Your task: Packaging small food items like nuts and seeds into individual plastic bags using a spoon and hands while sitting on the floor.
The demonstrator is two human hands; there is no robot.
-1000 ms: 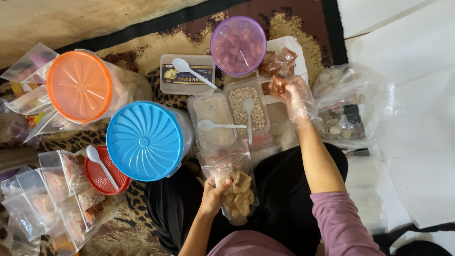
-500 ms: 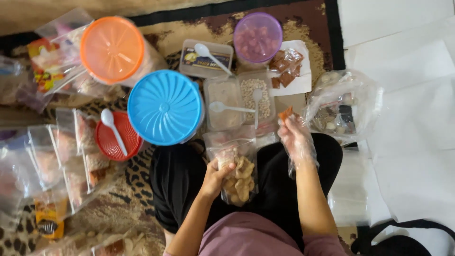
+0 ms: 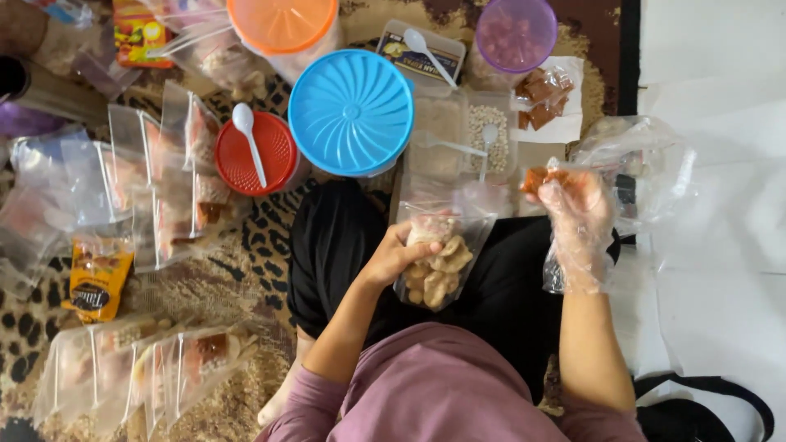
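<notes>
1. On the lap, over black trousers, the left hand [image 3: 395,255] grips a clear plastic bag [image 3: 440,245] by its side, fingers closed round it; the bag stands open at the top and holds pale crackers and a pinkish snack.
2. To the right of the bag's mouth, the right hand [image 3: 577,205], covered by a thin transparent glove, pinches a small reddish-brown packet [image 3: 540,177] between its fingertips, close to the bag but apart from it.
3. Just beyond the bag sit two clear tubs [image 3: 463,139], each with a white spoon lying in it.
4. Further off, a pile of brown packets [image 3: 542,94] rests on a white sheet, below a purple-lidded jar [image 3: 516,33].
5. A big blue lid [image 3: 351,112] covers a container next to the tubs; an orange-lidded jar [image 3: 282,20] stands behind it.
6. Left of the blue lid, a red lid [image 3: 255,154] carries a white spoon [image 3: 248,137].
7. Along the patterned carpet at the left lie rows of filled clear bags [image 3: 155,188] and an orange snack pouch [image 3: 98,278].
8. A crumpled clear bag [image 3: 647,164] lies just beyond the gloved hand.
</notes>
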